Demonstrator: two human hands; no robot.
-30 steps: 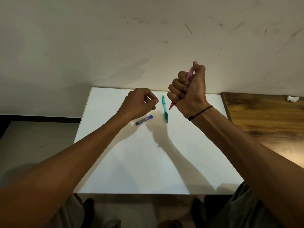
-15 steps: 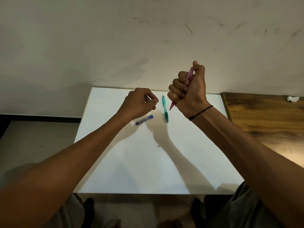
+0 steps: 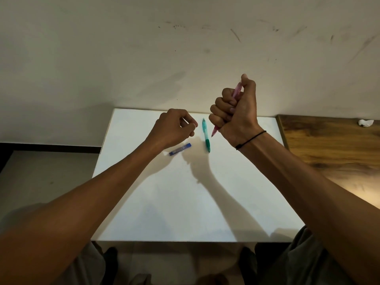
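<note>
One pink pen (image 3: 236,91) stands nearly upright in the fist of the right hand (image 3: 236,114), raised above the far side of the white worktop (image 3: 185,202). All four fingers wrap its barrel and the thumb presses on its top end. Its tip pokes out below the fist and points down toward 7 o'clock. Just beside that tip, at its 9 o'clock, a green pen (image 3: 206,135) lies flat on the worktop, running roughly from 12 to 6. Farther toward 9 o'clock the left hand (image 3: 174,126) hovers with its fingers curled in and thumb and forefinger tips meeting; whether they pinch anything I cannot tell. At that hand's 6 o'clock a small blue tube (image 3: 180,149) lies on the worktop, apart from both pens. A black cord (image 3: 250,139) circles the right wrist. At 3 o'clock of the worktop is a wooden surface (image 3: 333,145) with a crumpled white scrap (image 3: 366,122) at its far edge, and a scuffed pale wall (image 3: 123,58) rises behind.
</note>
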